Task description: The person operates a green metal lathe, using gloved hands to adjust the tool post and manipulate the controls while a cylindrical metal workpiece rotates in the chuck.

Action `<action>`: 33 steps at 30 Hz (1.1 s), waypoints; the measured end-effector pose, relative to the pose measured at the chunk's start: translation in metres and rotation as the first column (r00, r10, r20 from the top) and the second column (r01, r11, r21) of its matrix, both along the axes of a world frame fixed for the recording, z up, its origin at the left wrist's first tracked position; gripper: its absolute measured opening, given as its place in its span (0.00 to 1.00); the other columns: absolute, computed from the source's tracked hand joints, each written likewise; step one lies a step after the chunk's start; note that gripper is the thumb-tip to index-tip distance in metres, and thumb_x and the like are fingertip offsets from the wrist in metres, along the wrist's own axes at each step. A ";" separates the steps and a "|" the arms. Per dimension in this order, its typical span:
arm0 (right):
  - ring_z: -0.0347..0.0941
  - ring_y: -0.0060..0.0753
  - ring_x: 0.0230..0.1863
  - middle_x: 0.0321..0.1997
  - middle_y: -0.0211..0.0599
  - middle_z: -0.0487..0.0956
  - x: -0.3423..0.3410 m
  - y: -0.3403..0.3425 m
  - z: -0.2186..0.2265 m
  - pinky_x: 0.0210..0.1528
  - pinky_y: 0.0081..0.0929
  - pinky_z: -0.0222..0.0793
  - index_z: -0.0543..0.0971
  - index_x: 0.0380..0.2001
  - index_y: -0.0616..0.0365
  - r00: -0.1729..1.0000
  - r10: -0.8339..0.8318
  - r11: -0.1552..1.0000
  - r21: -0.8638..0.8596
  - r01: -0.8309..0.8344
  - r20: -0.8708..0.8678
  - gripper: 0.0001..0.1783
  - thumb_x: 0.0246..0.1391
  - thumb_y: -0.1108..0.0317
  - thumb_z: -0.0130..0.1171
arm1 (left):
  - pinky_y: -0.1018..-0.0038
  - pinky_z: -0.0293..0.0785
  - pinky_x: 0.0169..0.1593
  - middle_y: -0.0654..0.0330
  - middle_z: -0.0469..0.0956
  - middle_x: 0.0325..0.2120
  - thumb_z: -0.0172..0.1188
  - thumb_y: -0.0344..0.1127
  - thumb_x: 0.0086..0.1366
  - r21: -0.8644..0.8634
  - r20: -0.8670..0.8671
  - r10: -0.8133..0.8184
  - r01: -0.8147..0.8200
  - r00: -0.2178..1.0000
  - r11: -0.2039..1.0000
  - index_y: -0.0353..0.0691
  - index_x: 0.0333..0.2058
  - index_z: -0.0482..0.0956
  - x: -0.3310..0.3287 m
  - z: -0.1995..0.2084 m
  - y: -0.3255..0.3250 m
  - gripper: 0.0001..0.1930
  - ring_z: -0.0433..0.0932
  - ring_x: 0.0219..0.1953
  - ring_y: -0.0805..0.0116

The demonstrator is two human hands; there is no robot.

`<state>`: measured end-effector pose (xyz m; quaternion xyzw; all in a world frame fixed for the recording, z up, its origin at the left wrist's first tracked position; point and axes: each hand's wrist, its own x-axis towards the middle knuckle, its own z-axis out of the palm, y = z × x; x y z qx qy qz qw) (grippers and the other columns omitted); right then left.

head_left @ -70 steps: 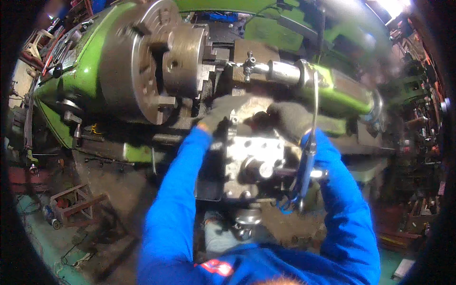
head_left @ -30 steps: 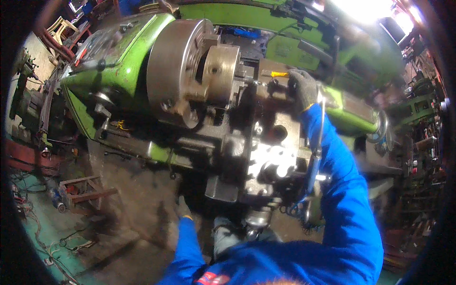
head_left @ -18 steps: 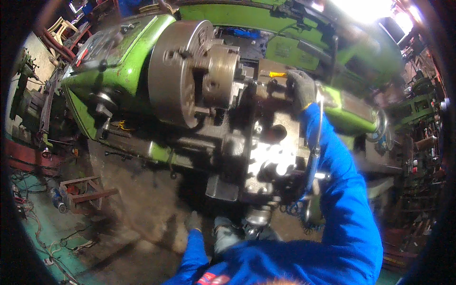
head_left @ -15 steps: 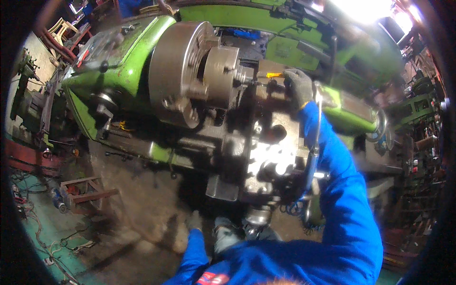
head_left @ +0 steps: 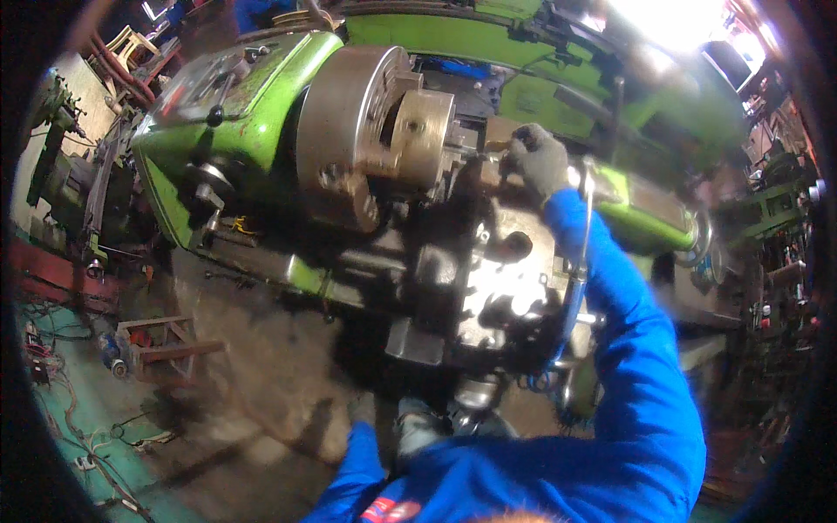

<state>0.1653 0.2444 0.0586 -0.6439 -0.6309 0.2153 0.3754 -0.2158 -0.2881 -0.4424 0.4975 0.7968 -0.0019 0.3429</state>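
My right hand (head_left: 536, 161), in a grey work glove, is curled just right of the workpiece on a green lathe. Its fingers are closed; what they grip is hidden, though a small yellowish-brown piece (head_left: 497, 145) shows at the fingertips. To the left is the large steel chuck (head_left: 340, 139), carrying a round, brass-coloured workpiece (head_left: 423, 139); both are smeared, as if turning. Below my hand lies the shiny metal tool slide (head_left: 510, 279). My left hand (head_left: 361, 408), also gloved, hangs low beside my body, its fingers too dark and blurred to read.
The green headstock (head_left: 253, 131) with black-knobbed levers (head_left: 214, 115) stands on the left. A blue hose (head_left: 571, 322) and a curved metal pipe (head_left: 588, 200) run beside my right forearm. A small frame stand (head_left: 179, 349) and cables (head_left: 96, 462) lie on the floor at left.
My right hand has drawn its fingers in, and the bright yellow piece beside it now shows less. The whole view has shifted slightly, and the workpiece's lit face looks different. My left hand stays low.
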 end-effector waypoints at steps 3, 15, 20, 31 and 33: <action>0.85 0.49 0.49 0.45 0.49 0.87 -0.005 0.000 -0.012 0.53 0.40 0.79 0.83 0.44 0.55 0.990 0.104 0.988 0.102 -0.114 0.097 0.13 0.57 0.63 0.65 | 0.54 0.67 0.67 0.42 0.76 0.60 0.59 0.59 0.67 0.117 0.163 0.079 -0.099 0.983 0.988 0.36 0.58 0.78 0.001 -0.002 -0.018 0.33 0.74 0.62 0.41; 0.81 0.56 0.43 0.40 0.50 0.84 0.011 -0.018 -0.023 0.45 0.53 0.76 0.82 0.43 0.57 0.673 0.326 0.895 0.014 -0.447 0.663 0.19 0.50 0.59 0.72 | 0.58 0.73 0.60 0.46 0.82 0.52 0.60 0.52 0.69 0.155 0.163 0.308 -0.332 0.937 0.930 0.38 0.52 0.82 0.003 0.000 -0.043 0.24 0.79 0.54 0.49; 0.81 0.51 0.39 0.36 0.44 0.84 0.008 -0.023 -0.026 0.44 0.42 0.77 0.83 0.41 0.54 0.915 0.284 0.902 0.243 -0.356 0.287 0.18 0.46 0.66 0.75 | 0.58 0.72 0.62 0.46 0.81 0.54 0.59 0.44 0.71 0.255 0.177 0.380 -0.415 0.908 0.873 0.36 0.55 0.81 0.030 0.067 0.003 0.21 0.78 0.57 0.48; 0.85 0.49 0.42 0.39 0.49 0.86 0.036 -0.030 -0.007 0.47 0.40 0.80 0.83 0.44 0.57 0.978 0.163 0.968 0.171 -0.184 0.130 0.15 0.54 0.64 0.64 | 0.60 0.71 0.63 0.49 0.82 0.51 0.65 0.33 0.67 0.635 0.370 -0.114 -0.161 0.922 0.756 0.38 0.56 0.81 0.095 0.297 0.280 0.20 0.77 0.58 0.49; 0.86 0.48 0.41 0.39 0.49 0.86 0.052 -0.046 -0.012 0.46 0.40 0.81 0.83 0.44 0.57 0.972 0.210 0.964 0.142 -0.224 0.107 0.15 0.54 0.64 0.64 | 0.60 0.72 0.62 0.51 0.82 0.50 0.67 0.34 0.64 0.705 0.329 -0.267 -0.048 0.906 0.708 0.40 0.57 0.81 0.116 0.320 0.327 0.22 0.77 0.55 0.49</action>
